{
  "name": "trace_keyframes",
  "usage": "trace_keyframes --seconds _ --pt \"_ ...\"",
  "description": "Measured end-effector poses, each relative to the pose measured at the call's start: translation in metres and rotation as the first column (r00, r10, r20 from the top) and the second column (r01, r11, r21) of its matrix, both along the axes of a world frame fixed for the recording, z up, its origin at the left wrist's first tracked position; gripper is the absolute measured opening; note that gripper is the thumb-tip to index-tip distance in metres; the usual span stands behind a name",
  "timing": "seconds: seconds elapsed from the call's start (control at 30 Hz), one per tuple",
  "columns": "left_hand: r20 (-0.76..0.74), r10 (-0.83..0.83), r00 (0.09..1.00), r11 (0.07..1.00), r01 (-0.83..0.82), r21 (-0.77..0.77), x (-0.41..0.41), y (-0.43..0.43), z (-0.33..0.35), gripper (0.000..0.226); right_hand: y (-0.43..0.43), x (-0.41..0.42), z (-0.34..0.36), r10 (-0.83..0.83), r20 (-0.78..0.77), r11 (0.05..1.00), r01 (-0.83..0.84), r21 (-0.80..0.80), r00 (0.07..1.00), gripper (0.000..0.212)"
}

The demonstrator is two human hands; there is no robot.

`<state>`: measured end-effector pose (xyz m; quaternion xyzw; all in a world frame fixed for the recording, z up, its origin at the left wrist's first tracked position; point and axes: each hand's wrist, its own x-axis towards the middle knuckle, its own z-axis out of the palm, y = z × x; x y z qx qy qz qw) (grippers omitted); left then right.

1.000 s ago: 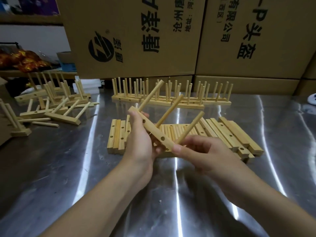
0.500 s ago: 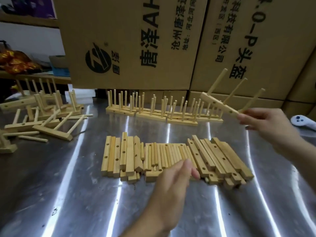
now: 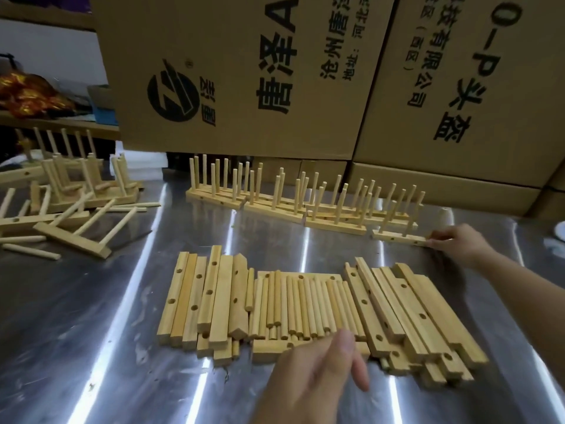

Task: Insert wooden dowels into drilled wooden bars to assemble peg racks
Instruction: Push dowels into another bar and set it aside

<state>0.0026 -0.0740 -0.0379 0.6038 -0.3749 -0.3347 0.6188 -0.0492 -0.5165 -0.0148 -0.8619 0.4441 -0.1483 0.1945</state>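
Right hand [image 3: 458, 244] holds peg rack [image 3: 397, 238] before carton [image 3: 501, 123] marked "头盔".

Premises: a small assembly workshop that doubles as a stockroom.

Grounds: a stainless-steel desk [image 3: 91, 316], scuffed and streaked with reflected light, serves as the work surface. Loose stock lies sorted on it in batches, with drilled bars [image 3: 195, 298] laid side by side and dowels [image 3: 305, 304] in a flat bundle between them. Finished peg racks [image 3: 275, 206] stand in a row along the far edge. A heap of racks [image 3: 76, 191] lies at the far left. Large cardboard cartons [image 3: 232, 75], printed with Chinese text and a company logo, are stacked directly behind the desk. A shelf [image 3: 61, 123] at the left carries shiny orange-wrapped goods [image 3: 27, 96].
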Motion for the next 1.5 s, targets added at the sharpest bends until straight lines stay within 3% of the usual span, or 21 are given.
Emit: trace_keyframes --seconds 0.13,0.23,0.27,0.37,0.4,0.47,0.57,0.73,0.83,0.9,1.0,1.17,1.5 --pt "0.072 0.003 0.997 1.000 -0.003 0.000 0.002 -0.002 -0.001 0.086 -0.006 0.015 -0.003 0.022 0.014 1.000 -0.022 -0.012 1.000 0.014" --pt "0.045 0.006 0.999 1.000 -0.006 0.011 0.002 0.000 -0.001 0.074 -0.002 0.021 -0.001 0.009 0.007 1.000 -0.009 0.010 1.000 0.007" --pt "0.050 0.007 0.999 1.000 -0.007 0.003 0.003 0.000 -0.002 0.071 -0.001 0.021 -0.001 0.006 0.010 1.000 -0.006 0.026 1.000 0.012" --pt "0.091 0.043 0.995 0.999 -0.042 -0.020 0.002 0.002 -0.006 0.066 0.009 0.018 0.000 -0.062 0.055 0.996 0.058 0.062 0.997 0.052" --pt "0.108 0.044 0.993 0.999 -0.042 -0.021 0.002 0.002 -0.006 0.060 0.016 0.015 0.003 -0.099 0.077 0.995 0.096 0.041 0.992 0.054" --pt "0.137 0.014 0.991 1.000 -0.011 -0.024 0.003 0.003 -0.002 0.046 0.037 0.009 0.011 -0.121 0.141 0.992 0.124 -0.014 0.983 0.039" --pt "0.174 0.022 0.985 0.999 -0.015 -0.043 0.004 0.003 0.001 0.036 0.096 -0.001 0.020 0.036 0.171 0.996 -0.020 -0.091 0.985 0.015" --pt "0.201 0.145 0.969 0.983 -0.117 -0.142 -0.003 0.009 0.004 0.039 0.207 -0.019 0.024 0.302 0.023 0.932 -0.290 -0.218 0.953 0.020" --pt "0.432 0.305 0.849 0.948 -0.229 -0.220 0.010 0.018 0.006 0.043 0.259 -0.031 0.015 0.489 -0.047 0.811 -0.474 -0.342 0.871 0.019" --pt "0.493 0.436 0.753 0.899 -0.333 -0.285 0.028 0.024 0.009 0.042 0.285 -0.043 0.003 0.546 -0.107 0.751 -0.542 -0.377 0.831 0.024" --pt "0.467 0.603 0.647 0.798 -0.487 -0.354 0.053 0.030 0.011 0.042 0.307 -0.058 -0.010 0.519 -0.144 0.724 -0.523 -0.450 0.843 0.033" --pt "0.405 0.675 0.617 0.738 -0.569 -0.362 0.069 0.027 0.001 0.040 0.314 -0.070 -0.024 0.528 -0.101 0.618 -0.463 -0.635 0.843 0.022" --pt "0.453 0.651 0.609 0.759 -0.538 -0.367 0.069 0.020 -0.007 0.043 0.322 -0.080 -0.022 0.615 -0.040 0.661 -0.542 -0.520 0.788 0.015"
